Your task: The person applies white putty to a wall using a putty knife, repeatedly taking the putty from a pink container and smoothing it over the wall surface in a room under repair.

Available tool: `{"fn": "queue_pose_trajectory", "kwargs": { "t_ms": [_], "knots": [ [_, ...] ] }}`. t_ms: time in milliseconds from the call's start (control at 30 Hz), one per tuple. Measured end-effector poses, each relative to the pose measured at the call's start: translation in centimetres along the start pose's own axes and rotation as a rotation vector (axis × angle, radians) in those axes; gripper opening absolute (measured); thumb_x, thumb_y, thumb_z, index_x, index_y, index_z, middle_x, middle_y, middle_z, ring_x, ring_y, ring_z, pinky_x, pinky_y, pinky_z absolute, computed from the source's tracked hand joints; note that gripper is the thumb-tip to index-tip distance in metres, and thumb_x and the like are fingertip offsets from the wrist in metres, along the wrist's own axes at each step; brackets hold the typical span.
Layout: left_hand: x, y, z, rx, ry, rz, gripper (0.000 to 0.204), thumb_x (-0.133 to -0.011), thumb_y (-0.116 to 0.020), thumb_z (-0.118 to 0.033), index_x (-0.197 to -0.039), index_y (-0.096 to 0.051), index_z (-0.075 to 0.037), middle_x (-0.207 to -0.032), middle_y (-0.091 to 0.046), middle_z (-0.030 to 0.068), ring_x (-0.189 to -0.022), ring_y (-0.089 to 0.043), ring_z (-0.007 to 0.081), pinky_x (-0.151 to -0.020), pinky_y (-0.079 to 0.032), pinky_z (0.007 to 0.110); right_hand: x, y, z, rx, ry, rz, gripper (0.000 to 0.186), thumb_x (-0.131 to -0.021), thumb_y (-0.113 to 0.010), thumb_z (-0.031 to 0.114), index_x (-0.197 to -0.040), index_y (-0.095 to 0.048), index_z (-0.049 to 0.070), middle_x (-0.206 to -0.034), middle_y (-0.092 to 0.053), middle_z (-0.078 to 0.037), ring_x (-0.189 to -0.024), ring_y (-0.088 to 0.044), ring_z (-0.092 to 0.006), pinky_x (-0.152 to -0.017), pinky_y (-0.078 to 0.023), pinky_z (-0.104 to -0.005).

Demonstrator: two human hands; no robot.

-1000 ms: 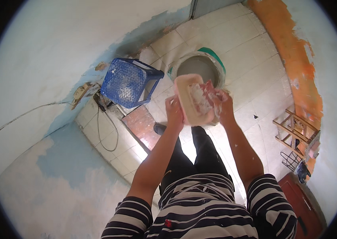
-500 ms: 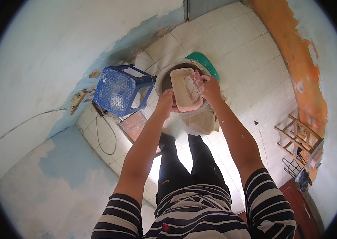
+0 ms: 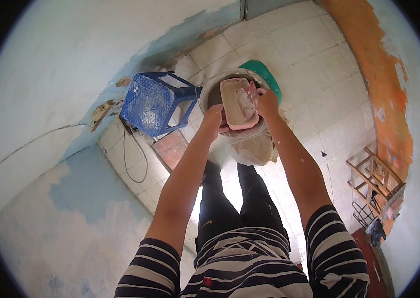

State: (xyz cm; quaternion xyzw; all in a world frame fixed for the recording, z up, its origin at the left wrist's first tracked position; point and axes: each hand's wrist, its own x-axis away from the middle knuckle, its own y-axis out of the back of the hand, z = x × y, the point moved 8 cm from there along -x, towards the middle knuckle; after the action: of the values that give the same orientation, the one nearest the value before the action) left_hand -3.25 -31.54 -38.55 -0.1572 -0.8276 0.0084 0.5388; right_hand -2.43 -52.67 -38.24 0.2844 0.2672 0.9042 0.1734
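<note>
My left hand (image 3: 215,119) grips the near left side of a pink plastic tray (image 3: 231,99), its inside coated in pale paste. My right hand (image 3: 266,103) is closed on a reddish, paste-smeared scraper (image 3: 250,93) at the tray's right side, over some white paste. The tray is held over a round, plaster-streaked bucket (image 3: 209,81) with grey contents mostly hidden under it. A curved green plastic piece (image 3: 269,74) lies behind the bucket. Below my hands a clear plastic bag (image 3: 249,149) holds something pale beige.
A dusty blue plastic stool (image 3: 148,104) stands left beside the bucket, near a loop of cable (image 3: 145,176) and a reddish board (image 3: 169,148). A wooden rack (image 3: 374,179) is by the patchy orange wall on the right. A grey door (image 3: 264,7) is at the top.
The tray has moved from nearer my body out over the bucket, covering much of its opening, and has turned more upright in the picture. Both arms reach farther forward; the plastic bag now shows below them.
</note>
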Motion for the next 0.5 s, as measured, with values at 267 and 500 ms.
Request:
{"fn": "queue_pose_trajectory", "kwargs": {
  "t_ms": [267, 500],
  "knots": [
    [-0.9, 0.7, 0.6, 0.003, -0.074, -0.076, 0.046, -0.097, -0.041, -0.038, -0.133, -0.047, -0.009, -0.13, -0.053, 0.0113, -0.119, -0.053, 0.0328, -0.103, -0.033, 0.061, 0.8, 0.2, 0.9, 0.045, 0.13, -0.106, 0.024, -0.079, -0.066, 0.021, -0.091, -0.071, 0.002, -0.086, -0.067, -0.023, -0.081, -0.066, -0.0389, -0.069, -0.05, -0.0427],
    [-0.3, 1.1, 0.2, -0.088, -0.14, -0.078, 0.046, -0.094, -0.051, -0.032, -0.132, -0.049, -0.007, -0.12, -0.058, 0.0117, -0.109, -0.059, 0.0307, -0.094, -0.046, 0.052, 0.1, -0.5, 0.9, 0.206, 0.156, -0.078, 0.024, -0.077, -0.067, 0.019, -0.091, -0.07, 0.001, -0.086, -0.066, -0.024, -0.083, -0.064, -0.0408, -0.072, -0.05, -0.0444]
  ]
}}
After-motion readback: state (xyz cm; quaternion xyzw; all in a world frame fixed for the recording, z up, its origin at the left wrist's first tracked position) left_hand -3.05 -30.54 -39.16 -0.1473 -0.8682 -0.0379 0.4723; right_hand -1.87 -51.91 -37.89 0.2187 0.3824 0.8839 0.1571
